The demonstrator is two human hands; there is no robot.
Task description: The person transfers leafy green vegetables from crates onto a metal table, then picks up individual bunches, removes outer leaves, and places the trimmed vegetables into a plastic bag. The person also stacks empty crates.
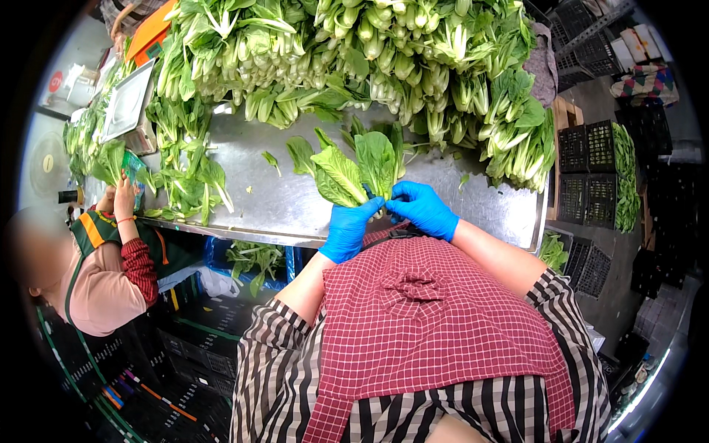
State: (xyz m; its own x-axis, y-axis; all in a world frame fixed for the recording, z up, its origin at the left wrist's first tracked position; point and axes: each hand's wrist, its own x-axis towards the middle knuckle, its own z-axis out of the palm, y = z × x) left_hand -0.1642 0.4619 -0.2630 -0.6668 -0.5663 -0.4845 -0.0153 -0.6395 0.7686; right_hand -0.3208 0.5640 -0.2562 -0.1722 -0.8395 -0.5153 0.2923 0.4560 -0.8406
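My left hand [350, 226], in a blue glove, grips a small head of leafy greens [339, 173] near its stem end. From the other side, my right hand [424, 211], gloved in the same blue, pinches at the base of that head. Its broad leaves fan away from me over the stainless steel table [266, 205], close to the front edge. What lies between my fingertips is partly hidden. Beyond my hands rises a large heap of pale-stemmed bok choy [382, 44], with most stem ends towards me. A loose leaf [271, 159] lies to the left.
At left a co-worker [105, 277] handles greens beside a scale with a metal pan [128, 102]. Loose greens [191, 177] lie between us. Below the table edge, a blue-lined crate [255, 263] holds trimmings. Black crates [587, 171] with greens stand at right.
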